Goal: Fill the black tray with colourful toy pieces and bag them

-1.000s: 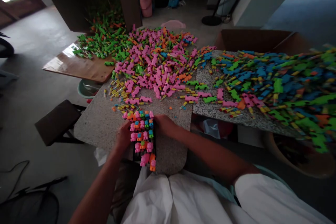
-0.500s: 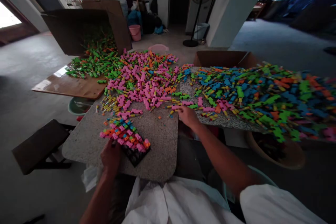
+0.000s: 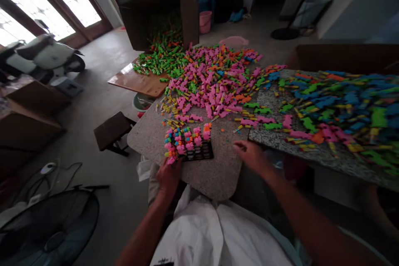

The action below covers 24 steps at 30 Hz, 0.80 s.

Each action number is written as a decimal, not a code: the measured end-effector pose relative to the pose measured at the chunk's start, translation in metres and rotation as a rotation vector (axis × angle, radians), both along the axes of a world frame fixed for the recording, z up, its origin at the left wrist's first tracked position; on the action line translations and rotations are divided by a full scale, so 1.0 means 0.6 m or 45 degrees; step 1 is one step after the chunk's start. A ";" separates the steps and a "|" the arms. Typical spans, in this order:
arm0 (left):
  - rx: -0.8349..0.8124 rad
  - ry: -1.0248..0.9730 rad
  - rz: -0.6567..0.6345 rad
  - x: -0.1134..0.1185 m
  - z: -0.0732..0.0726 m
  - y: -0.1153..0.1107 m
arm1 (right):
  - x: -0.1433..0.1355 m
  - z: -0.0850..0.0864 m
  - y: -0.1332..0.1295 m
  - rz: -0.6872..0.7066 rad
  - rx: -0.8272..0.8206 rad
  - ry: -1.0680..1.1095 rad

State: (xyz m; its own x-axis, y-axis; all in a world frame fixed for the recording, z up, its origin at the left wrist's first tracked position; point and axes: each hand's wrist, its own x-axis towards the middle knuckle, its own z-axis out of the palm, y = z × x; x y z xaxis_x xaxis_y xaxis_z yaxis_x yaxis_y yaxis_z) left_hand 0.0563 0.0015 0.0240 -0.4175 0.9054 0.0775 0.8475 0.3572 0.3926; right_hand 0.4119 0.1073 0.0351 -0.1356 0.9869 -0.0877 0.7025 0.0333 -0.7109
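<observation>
On the near speckled tabletop sits a black rack with holes. Rows of small toy-shaped pieces in pink, blue, orange and green stand in it; several holes at its near right show bare. My left hand grips the rack's near left corner, beside a pink piece. To the right of the rack, my right hand hovers by the table's right edge, fingers curled together. What they hold, if anything, is too small to see. Beyond it lie loose pink car-shaped pieces with yellow ends.
A big heap of pink pieces covers the table's far part. Green ones spill from a cardboard box onto a brown board. A second speckled table bears blue and green pieces. A stool and fan stand left.
The view has swung left. My right hand has drawn back from the loose pink pieces towards my body. The rack has turned, with my left hand still at its corner.
</observation>
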 end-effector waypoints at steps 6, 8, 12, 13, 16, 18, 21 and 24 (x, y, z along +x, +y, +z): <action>0.106 -0.069 -0.194 0.023 -0.017 -0.026 | -0.156 -0.007 -0.062 0.131 0.078 -0.281; 0.137 -0.062 -0.253 0.023 -0.021 -0.032 | -0.167 -0.005 -0.061 0.110 0.076 -0.375; 0.144 -0.032 -0.335 0.018 -0.016 -0.035 | -0.170 -0.003 -0.062 0.110 0.065 -0.468; 0.129 -0.023 -0.354 0.018 -0.011 -0.034 | -0.170 -0.004 -0.063 0.113 0.071 -0.477; 0.067 0.008 -0.406 0.018 0.005 -0.029 | -0.171 -0.012 -0.066 0.103 0.111 -0.490; 0.035 0.014 -0.428 0.017 0.013 -0.027 | -0.170 -0.019 -0.066 0.090 0.146 -0.490; 0.024 -0.024 -0.433 0.010 0.015 -0.028 | -0.167 -0.029 -0.071 0.073 0.201 -0.455; 0.068 -0.146 -0.440 -0.001 0.009 -0.034 | -0.171 -0.033 -0.093 0.040 0.286 -0.365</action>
